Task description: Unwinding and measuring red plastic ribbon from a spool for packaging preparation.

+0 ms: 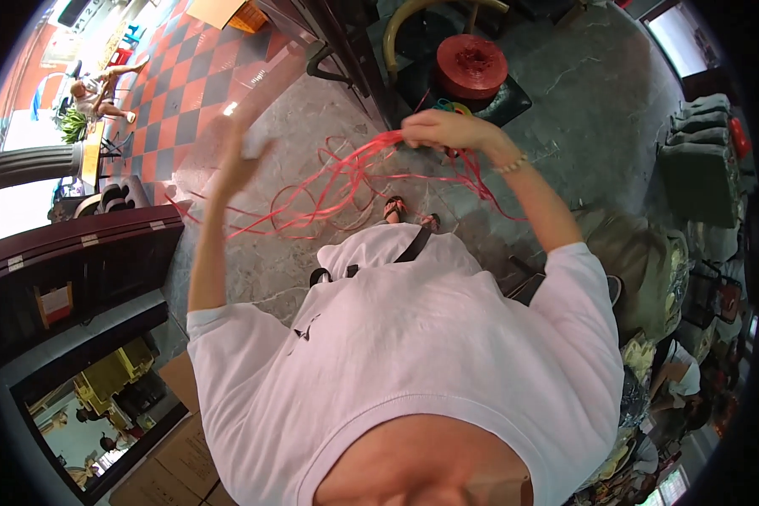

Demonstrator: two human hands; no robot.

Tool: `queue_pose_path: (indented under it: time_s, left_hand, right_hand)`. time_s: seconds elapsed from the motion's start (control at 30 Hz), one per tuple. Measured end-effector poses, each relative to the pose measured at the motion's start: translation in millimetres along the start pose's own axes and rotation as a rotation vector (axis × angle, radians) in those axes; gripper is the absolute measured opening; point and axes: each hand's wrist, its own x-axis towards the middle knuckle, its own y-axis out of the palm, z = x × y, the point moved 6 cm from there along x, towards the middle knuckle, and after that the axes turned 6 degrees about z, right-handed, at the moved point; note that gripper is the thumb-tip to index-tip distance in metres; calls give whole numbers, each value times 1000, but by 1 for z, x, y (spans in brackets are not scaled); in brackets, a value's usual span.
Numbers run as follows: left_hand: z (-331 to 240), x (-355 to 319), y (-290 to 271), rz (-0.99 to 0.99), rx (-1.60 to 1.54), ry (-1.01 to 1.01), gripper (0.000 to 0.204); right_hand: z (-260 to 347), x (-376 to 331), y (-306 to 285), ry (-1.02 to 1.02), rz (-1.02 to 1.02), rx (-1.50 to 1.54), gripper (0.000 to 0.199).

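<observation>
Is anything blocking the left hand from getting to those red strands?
Nothing visible stands between them. The left hand, blurred, is open, thumb apart; loose loops of the red strands lie between it and the right hand, which holds the bunch.

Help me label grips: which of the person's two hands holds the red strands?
The right hand, beaded bracelet at its wrist, closes around the red strands; the left hand, blurred, shows none in its grip.
</observation>
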Motion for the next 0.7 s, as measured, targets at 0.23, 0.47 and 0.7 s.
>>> queue_pose_path:
  time_s: [0.23, 0.47, 0.7]
  left_hand:
    - [-131, 21, 70, 549, 60, 121, 22]
    - [1, -24, -34, 187, 266, -53, 12]
    - [90, -58, -31, 293, 669, -230, 35]
  right_hand:
    - [36, 19, 9, -35, 125, -47, 31]
    - [-88, -83, -31, 167, 129, 164, 30]
    - [-54, -57, -26, 140, -34, 48, 31]
